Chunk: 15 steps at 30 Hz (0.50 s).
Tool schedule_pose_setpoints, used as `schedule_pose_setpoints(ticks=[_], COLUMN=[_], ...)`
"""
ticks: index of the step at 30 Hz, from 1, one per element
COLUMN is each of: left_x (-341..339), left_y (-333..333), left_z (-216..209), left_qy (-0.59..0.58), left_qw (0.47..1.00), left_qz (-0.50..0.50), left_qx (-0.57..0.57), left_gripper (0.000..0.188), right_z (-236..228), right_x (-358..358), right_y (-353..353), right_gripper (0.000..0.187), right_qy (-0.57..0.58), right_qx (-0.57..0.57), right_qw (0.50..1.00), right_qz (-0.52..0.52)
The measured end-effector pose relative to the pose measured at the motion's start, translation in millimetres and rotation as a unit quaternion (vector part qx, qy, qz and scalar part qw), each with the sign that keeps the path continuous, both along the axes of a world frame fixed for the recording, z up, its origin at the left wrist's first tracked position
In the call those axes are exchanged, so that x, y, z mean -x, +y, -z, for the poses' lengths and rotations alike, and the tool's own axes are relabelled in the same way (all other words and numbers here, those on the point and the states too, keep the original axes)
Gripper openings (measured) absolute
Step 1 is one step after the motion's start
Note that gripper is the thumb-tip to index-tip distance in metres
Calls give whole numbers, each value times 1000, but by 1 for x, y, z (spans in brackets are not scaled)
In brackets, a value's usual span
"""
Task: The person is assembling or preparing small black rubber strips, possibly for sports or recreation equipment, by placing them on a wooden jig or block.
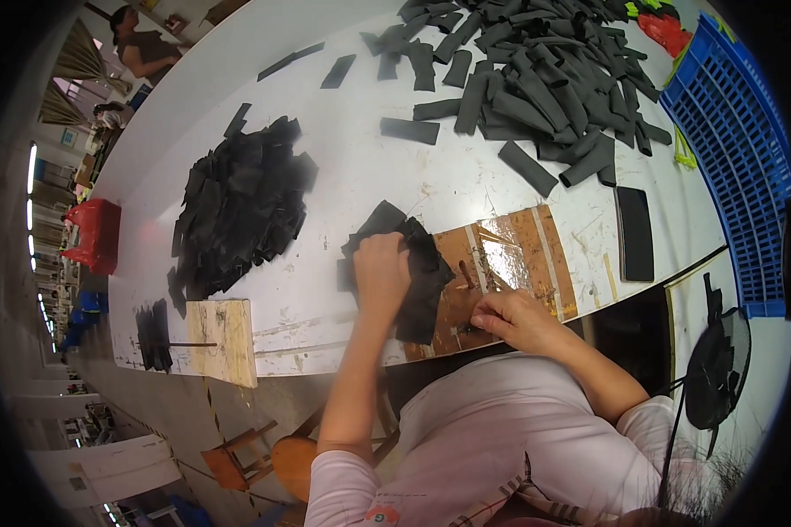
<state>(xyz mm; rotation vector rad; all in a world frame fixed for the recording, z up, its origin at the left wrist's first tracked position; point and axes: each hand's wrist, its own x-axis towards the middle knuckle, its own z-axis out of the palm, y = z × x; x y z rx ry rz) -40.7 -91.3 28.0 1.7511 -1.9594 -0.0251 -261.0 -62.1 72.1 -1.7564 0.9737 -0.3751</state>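
My left hand bends its fingers down onto a heap of flat black fabric pieces at the table's front, gripping at its upper part. To its right, my right hand hovers low over a brown board, thumb and fingers pinched together. Whatever lies between those fingertips is too small to make out. Clear tape and pale strips cross the board. A thin dark stick stands on it, between the heap and my right hand.
A larger heap of black pieces lies left, grey-black fabric tubes far right. A phone and blue basket are at right. A wooden block with a rod sits at the left front edge. Another person is at far left.
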Motion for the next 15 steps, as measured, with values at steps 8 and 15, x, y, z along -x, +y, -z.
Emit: schedule_pose_setpoints(ticks=[8,15], left_x=[-12,-17], left_y=[2,8], left_z=[-8,-8], left_qy=[30,51], left_qw=[999,998], left_qz=[-3,5], left_qx=[10,-34], left_gripper=[10,6], right_z=[-2,-5], right_x=[2,-2], right_y=[5,7], right_gripper=[19,19], right_qy=[15,0], right_qx=[16,18], right_qw=[1000,1000], right_qz=[-7,-8])
